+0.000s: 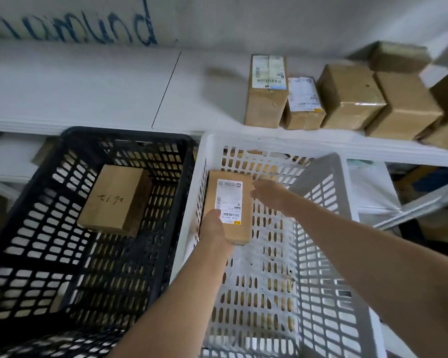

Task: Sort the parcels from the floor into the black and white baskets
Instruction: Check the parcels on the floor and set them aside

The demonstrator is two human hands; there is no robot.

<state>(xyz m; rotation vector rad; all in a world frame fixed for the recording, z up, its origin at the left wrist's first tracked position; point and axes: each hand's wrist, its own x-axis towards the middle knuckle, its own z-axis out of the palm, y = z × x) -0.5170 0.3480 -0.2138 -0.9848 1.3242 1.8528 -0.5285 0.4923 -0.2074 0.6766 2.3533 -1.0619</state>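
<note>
Your left hand point(214, 228) is wrapped around the near end of a labelled cardboard parcel point(228, 206), fingers closed on it from below and the thumb side up, and it carries the whole weight over the white basket point(321, 202), hard against the wall that basket shares with the black basket point(124, 136). Your right hand point(267, 193) sits at about 2 o'clock from the parcel, fingers loosely spread at its far right corner; you cannot tell from here whether they touch the box or just hover beside it. The grip is on one end only, so the far end can dip and swing if you loosen too early, and the parcel may land on edge against the slotted wall instead of flat. It is also close to the divide at 9 o'clock, so a careless release could catch the rim. The black basket already holds one plain box with handwriting point(114, 200); check the label before you let go. More boxes on the shelf point(344, 96) at 1 o'clock are well apart.
</note>
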